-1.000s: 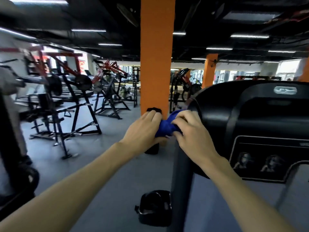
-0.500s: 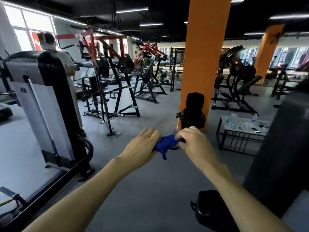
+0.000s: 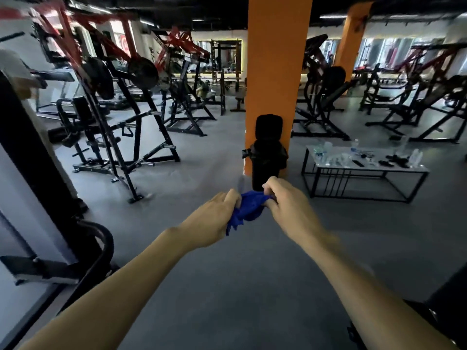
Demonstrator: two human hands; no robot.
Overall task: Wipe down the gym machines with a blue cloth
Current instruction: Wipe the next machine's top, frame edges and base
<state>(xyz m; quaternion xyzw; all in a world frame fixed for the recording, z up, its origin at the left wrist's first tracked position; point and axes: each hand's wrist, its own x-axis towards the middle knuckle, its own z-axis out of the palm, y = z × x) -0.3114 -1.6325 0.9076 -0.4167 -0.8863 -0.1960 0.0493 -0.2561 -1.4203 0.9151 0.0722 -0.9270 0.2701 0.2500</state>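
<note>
1. Held the blue cloth (image 3: 249, 209) bunched between both hands out in front, above bare floor and touching no machine.
2. Pinched its left edge with the left hand (image 3: 214, 221), fingers curled round the fabric; a loose tail hung down just below that grip.
3. Gripped its right edge with the right hand (image 3: 285, 205), thumb and fingers closed over the top fold.
4. Probably kept it between two grips to refold or shake out a fresh face before the next wipe; judged so only from the slack, crumpled shape.
5. Beyond the grip, near the foot of the orange pillar (image 3: 276, 72), stood a black bin (image 3: 266, 157), lid raised; contents not visible.
6. Further right of the grip, a low wire-framed table (image 3: 364, 170) carried clear bottles and small dark items, too blurred to name.
7. Left of the grip, well apart, stood a black and white machine (image 3: 32, 173), likely the next surface to wipe.
</note>
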